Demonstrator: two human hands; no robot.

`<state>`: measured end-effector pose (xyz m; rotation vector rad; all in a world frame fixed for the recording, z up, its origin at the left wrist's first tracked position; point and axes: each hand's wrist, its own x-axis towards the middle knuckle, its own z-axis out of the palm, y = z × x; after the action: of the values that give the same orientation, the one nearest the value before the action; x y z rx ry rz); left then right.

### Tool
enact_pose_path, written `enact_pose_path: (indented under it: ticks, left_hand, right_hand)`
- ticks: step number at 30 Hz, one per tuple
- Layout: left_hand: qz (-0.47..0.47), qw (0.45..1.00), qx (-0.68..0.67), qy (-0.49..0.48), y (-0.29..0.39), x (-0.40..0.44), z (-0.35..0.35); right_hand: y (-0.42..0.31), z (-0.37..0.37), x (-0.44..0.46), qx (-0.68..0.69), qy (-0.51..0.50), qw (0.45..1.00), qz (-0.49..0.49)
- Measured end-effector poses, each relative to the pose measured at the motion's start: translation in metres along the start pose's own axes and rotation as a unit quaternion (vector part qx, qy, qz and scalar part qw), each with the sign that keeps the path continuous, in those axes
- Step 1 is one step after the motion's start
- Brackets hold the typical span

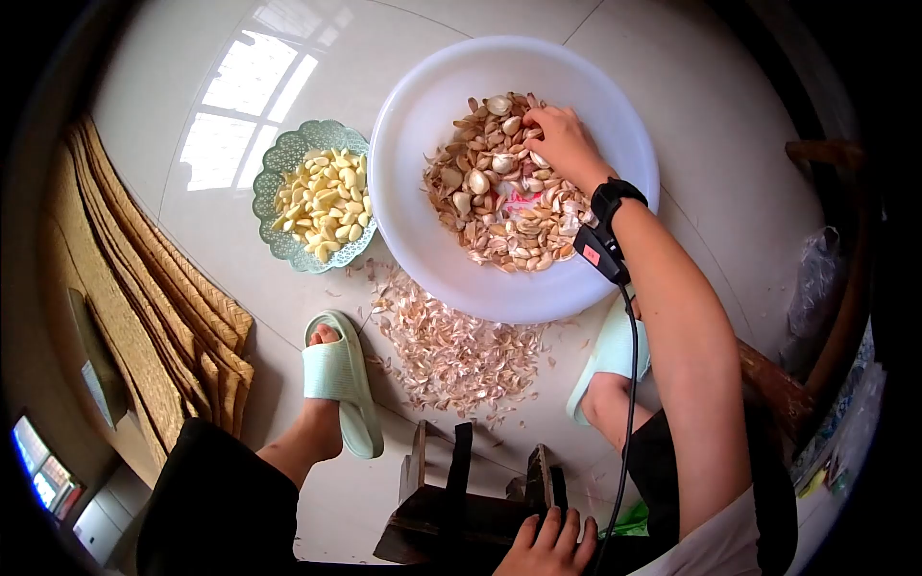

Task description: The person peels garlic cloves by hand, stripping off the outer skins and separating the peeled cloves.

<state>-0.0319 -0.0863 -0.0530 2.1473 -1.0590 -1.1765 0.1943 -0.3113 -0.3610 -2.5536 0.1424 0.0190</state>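
Home int. by the look, tiled flr [706, 274] w/ window reflection [245, 86], house slippers [328, 372], woven mats [144, 278]

The basin [408, 221] is milky white, its unpeeled garlic cloves [533, 235] running from tan and brown to ivory with pinkish tinges, while the scalloped openwork basket [268, 206] to the left is sage green beneath pale yellow peeled cloves [331, 197]. Nearer, the loose garlic skins [461, 346] mix cream and dusty pink between mint-green slippers [328, 372] on pale grey floor tiles [279, 317] with thin dark joints. Golden-brown woven mats [144, 298] show a plaited pattern at left, the trousers [216, 504] are black, and the black wristband [619, 192] carries an orange-red label [589, 254].
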Motion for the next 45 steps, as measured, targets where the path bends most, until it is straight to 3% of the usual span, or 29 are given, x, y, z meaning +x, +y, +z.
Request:
enact_pose_path:
  ticks: [8, 14, 17, 21, 25, 27, 29, 31, 33, 35, 37, 39, 43, 45]
  left_hand:
    - [0.002, 1.000, -0.010, -0.009, 0.002, -0.001, 0.001]
    - [0.015, 1.000, 0.005, -0.007, 0.002, -0.009, 0.001]
    - [0.018, 1.000, 0.021, 0.001, 0.008, -0.018, 0.006]
    - [0.036, 0.998, 0.049, -0.002, 0.018, -0.032, 0.012]
    - [0.056, 0.990, 0.126, 0.033, 0.025, -0.044, 0.014]
    - [0.056, 0.982, 0.175, 0.031, 0.028, -0.052, 0.014]
    - [0.081, 0.968, 0.219, 0.093, 0.030, -0.060, 0.002]
    - [0.055, 0.960, 0.263, 0.075, 0.029, -0.064, -0.021]
    - [0.017, 0.956, 0.208, 0.208, 0.034, -0.077, -0.049]
    - [0.006, 0.949, 0.155, 0.274, 0.043, -0.096, -0.077]
    - [-0.071, 0.913, 0.205, 0.345, 0.040, -0.112, -0.090]
    - [-0.080, 0.843, 0.247, 0.470, 0.022, -0.113, -0.091]
    - [0.086, 0.860, -0.077, 0.497, 0.027, -0.112, -0.088]
    - [0.206, 0.850, -0.140, 0.464, 0.018, -0.103, -0.081]
  right_hand:
    - [-0.004, -0.006, -0.002, 0.010, -0.113, 0.993, 0.023]
    - [-0.014, -0.012, -0.015, -0.079, -0.080, 0.993, 0.027]
    - [-0.031, -0.028, -0.023, -0.180, -0.094, 0.976, 0.077]
    - [-0.046, -0.048, -0.030, -0.146, -0.120, 0.972, 0.139]
    - [-0.056, -0.067, -0.034, 0.017, -0.042, 0.995, 0.088]
    - [-0.069, -0.077, -0.035, 0.152, -0.037, 0.979, 0.130]
    - [-0.094, -0.097, -0.035, 0.276, -0.059, 0.952, 0.116]
    - [-0.139, -0.126, -0.041, 0.356, -0.056, 0.929, 0.082]
    - [-0.182, -0.162, -0.054, 0.448, -0.116, 0.883, 0.076]
    - [-0.220, -0.194, -0.071, 0.486, -0.138, 0.863, 0.030]
    - [-0.253, -0.225, -0.094, 0.505, -0.158, 0.849, -0.020]
    - [-0.281, -0.250, -0.126, 0.500, -0.183, 0.844, -0.065]
    - [-0.316, -0.286, -0.220, 0.523, -0.167, 0.835, -0.038]
    - [-0.313, -0.278, -0.246, 0.624, -0.172, 0.762, -0.022]
